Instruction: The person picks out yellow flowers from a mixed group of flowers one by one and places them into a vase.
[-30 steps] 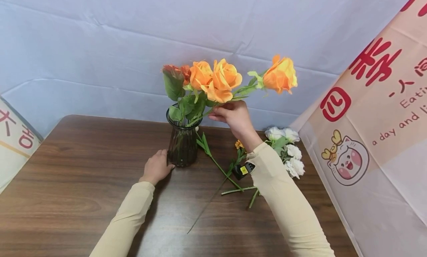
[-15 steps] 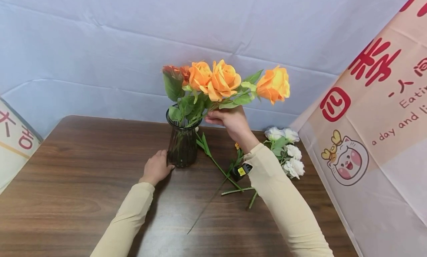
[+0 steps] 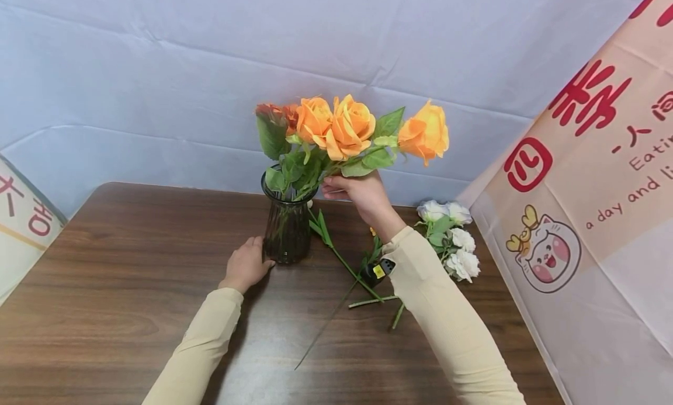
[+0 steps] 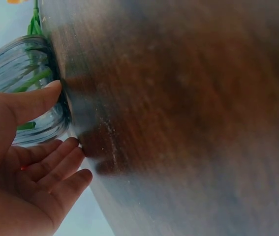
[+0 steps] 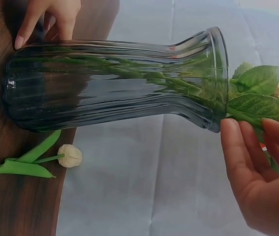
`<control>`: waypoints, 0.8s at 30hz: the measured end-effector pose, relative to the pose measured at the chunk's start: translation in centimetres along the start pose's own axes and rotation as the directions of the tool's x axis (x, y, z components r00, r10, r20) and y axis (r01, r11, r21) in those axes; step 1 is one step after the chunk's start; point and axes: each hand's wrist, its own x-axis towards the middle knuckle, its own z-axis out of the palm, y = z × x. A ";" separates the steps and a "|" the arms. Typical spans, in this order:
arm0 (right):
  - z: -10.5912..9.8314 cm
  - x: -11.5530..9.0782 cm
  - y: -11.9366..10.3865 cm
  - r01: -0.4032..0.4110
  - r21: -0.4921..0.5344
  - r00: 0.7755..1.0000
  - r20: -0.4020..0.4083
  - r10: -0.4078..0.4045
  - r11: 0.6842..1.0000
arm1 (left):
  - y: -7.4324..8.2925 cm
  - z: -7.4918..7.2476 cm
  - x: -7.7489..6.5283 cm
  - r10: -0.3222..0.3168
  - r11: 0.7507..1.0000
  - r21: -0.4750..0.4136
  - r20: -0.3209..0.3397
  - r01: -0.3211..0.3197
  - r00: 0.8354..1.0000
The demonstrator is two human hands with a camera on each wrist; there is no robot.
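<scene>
A dark ribbed glass vase (image 3: 287, 235) stands upright, with orange roses (image 3: 351, 127), a red-orange flower (image 3: 273, 116) and green leaves above its rim. My left hand (image 3: 245, 265) holds the vase low on its left side; in the left wrist view the thumb (image 4: 41, 101) lies across the near glass and the fingers are on the far side. Beside the rim, my right hand (image 3: 363, 191) pinches the stem of another orange rose (image 3: 423, 135), whose bloom leans out to the right. Through the glass (image 5: 109, 88) several stems show in the right wrist view.
Right of the vase lies a white tulip (image 5: 70, 156) with a long green stem (image 3: 344, 265). Near the right sleeve are white flowers (image 3: 462, 253) and a small dark object with a yellow label (image 3: 380, 270). A pale cloth (image 3: 210, 72) hangs behind the brown table (image 3: 131, 288).
My right hand has come slightly down and left, and the rose it pinches has moved left and a little lower toward the other blooms. My left hand and the vase have stayed put.
</scene>
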 end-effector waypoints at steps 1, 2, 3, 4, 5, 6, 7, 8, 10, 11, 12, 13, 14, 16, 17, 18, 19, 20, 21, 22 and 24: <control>0.0 0.0 0.0 0.001 -0.010 1.000 0.000 -0.001 1.000 | 0.0 0.0 0.0 0.000 1.000 0.000 0.001 0.000 1.000; 0.1 0.0 0.1 0.002 -0.016 1.000 0.000 -0.002 1.000 | 0.0 0.0 0.0 0.000 1.000 0.000 0.002 0.000 1.000; 0.1 0.1 0.1 0.001 -0.023 1.000 -0.001 -0.001 1.000 | 0.0 0.0 0.0 0.000 1.000 -0.001 0.004 0.000 1.000; 0.2 0.1 0.2 -0.002 -0.029 1.000 -0.002 0.002 1.000 | 0.0 0.0 0.0 0.000 1.000 -0.002 0.007 0.000 1.000; 0.2 0.1 0.2 -0.010 -0.032 1.000 -0.001 0.010 0.999 | 0.0 0.0 0.0 0.000 1.000 -0.003 0.009 0.000 1.000; 0.3 0.1 0.3 -0.018 -0.036 1.000 -0.001 0.018 0.999 | 0.0 0.0 0.0 0.000 1.000 -0.004 0.012 0.000 1.000; 0.3 0.0 0.4 -0.026 -0.038 1.000 -0.001 0.026 0.999 | 0.0 0.0 0.0 0.000 1.000 -0.005 0.012 0.000 1.000; 0.4 0.0 0.5 -0.035 -0.038 0.999 -0.002 0.035 0.999 | 0.0 0.0 0.0 0.000 1.000 -0.006 0.012 0.000 1.000; 0.5 0.1 0.7 -0.055 -0.042 0.998 -0.003 0.055 0.998 | 0.0 0.0 0.0 -0.001 1.000 -0.005 0.011 0.001 1.000; 0.6 0.1 0.8 -0.061 -0.043 0.998 -0.002 0.061 0.997 | 0.0 0.0 0.0 -0.001 1.000 -0.005 0.009 0.001 1.000; 0.6 0.2 0.9 -0.064 -0.048 0.998 -0.001 0.064 0.997 | 0.0 0.0 0.0 -0.001 1.000 -0.005 0.006 0.001 1.000; 0.6 0.2 0.9 -0.064 -0.053 0.998 -0.001 0.065 0.997 | 0.0 0.0 0.0 0.000 1.000 -0.005 0.004 0.000 1.000; 0.6 0.2 1.0 -0.065 -0.058 0.998 0.000 0.065 0.996 | 0.0 0.0 0.0 0.001 1.000 -0.006 0.003 -0.001 1.000; 0.6 0.2 1.1 -0.064 -0.061 0.998 0.006 0.064 0.996 | -0.1 0.0 0.0 0.003 1.000 -0.008 0.001 -0.003 1.000; 0.5 0.2 1.1 -0.064 -0.060 0.998 0.008 0.064 0.996 | -0.1 0.0 0.0 0.004 1.000 -0.010 0.001 -0.004 1.000; 0.5 0.2 1.1 -0.064 -0.059 0.998 0.010 0.064 0.996 | -0.1 0.0 0.0 0.005 1.000 -0.009 0.001 -0.005 1.000; 0.4 0.2 1.1 -0.064 -0.058 0.998 0.011 0.065 0.996 | -0.1 0.1 0.0 0.006 1.000 -0.009 0.002 -0.006 1.000; 0.4 0.2 1.1 -0.066 -0.058 0.998 0.013 0.067 0.996 | -0.1 0.1 0.0 0.006 1.000 -0.011 0.003 -0.006 1.000; 0.3 0.2 1.0 -0.068 -0.056 0.998 0.014 0.069 0.996 | -0.1 0.1 0.0 0.006 1.000 -0.010 0.004 -0.006 1.000; 0.3 0.1 1.0 -0.070 -0.055 0.997 0.013 0.071 0.996 | -0.1 0.1 0.0 0.007 1.000 -0.009 0.003 -0.007 1.000; 0.2 0.1 1.0 -0.074 -0.052 0.997 0.016 0.075 0.996 | -0.1 0.1 0.0 0.006 1.000 -0.009 0.003 -0.006 1.000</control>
